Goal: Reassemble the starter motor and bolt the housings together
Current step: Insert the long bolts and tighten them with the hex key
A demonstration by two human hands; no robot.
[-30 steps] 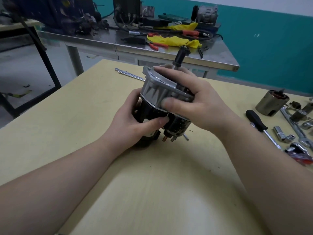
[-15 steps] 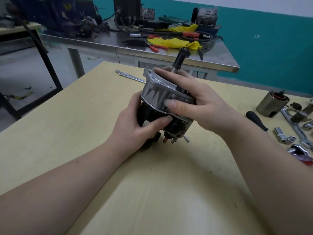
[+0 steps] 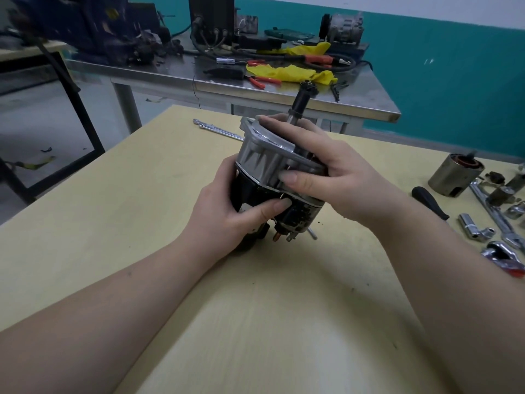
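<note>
head view: ribbed silver housing (image 3: 262,160) over black cylindrical motor body (image 3: 247,191)

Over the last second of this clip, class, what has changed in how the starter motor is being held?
Very little. The right hand keeps its grip on the silver housing, the left hand on the black motor body, with the shaft pointing up and away. No hand let go or took hold afresh. The tools on the yellow table lie as before; the slight shift looks like camera movement.
</note>
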